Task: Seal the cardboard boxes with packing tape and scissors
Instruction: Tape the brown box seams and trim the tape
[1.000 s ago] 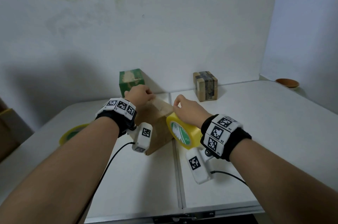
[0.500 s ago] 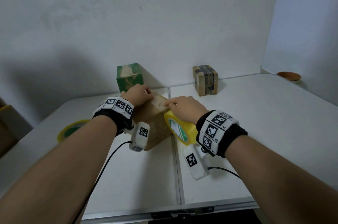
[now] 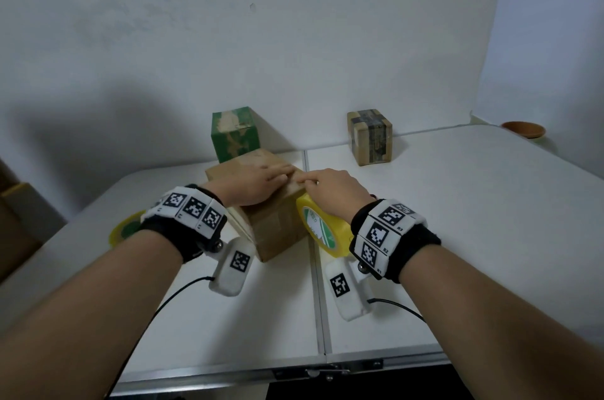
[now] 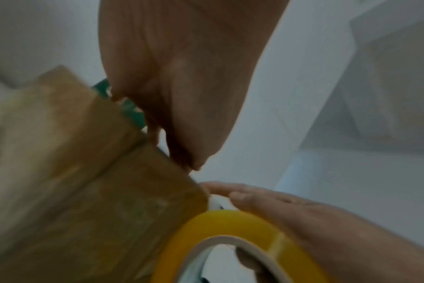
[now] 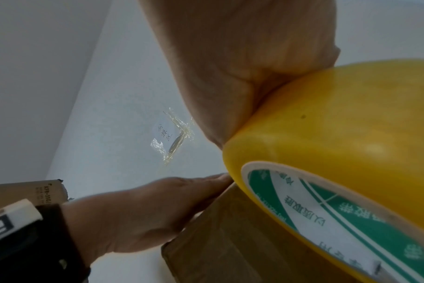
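A brown cardboard box point(image 3: 274, 229) stands at the table's middle, over the seam. My left hand point(image 3: 271, 179) lies flat on its top with straight fingers, pressing down. In the left wrist view the fingers point(image 4: 182, 86) reach the box's point(image 4: 85, 191) top edge. My right hand point(image 3: 327, 187) grips the yellow tape roll point(image 3: 323, 229), held on edge against the box's right side, its fingertips touching the left fingertips at the top edge. The right wrist view shows the palm point(image 5: 230, 67) over the roll point(image 5: 339, 143) and its green-and-white core label. No scissors are in view.
A green box point(image 3: 235, 135) stands behind the brown one, and a taped box point(image 3: 371, 138) at the back right. A second tape roll point(image 3: 125, 226) lies at the left, a brown bowl point(image 3: 524, 130) at the far right. Cardboard point(image 3: 13, 220) stands left of the table.
My left hand has flattened and slid right along the box top to meet the right fingertips. The right hand has brought the roll down against the box's right side.
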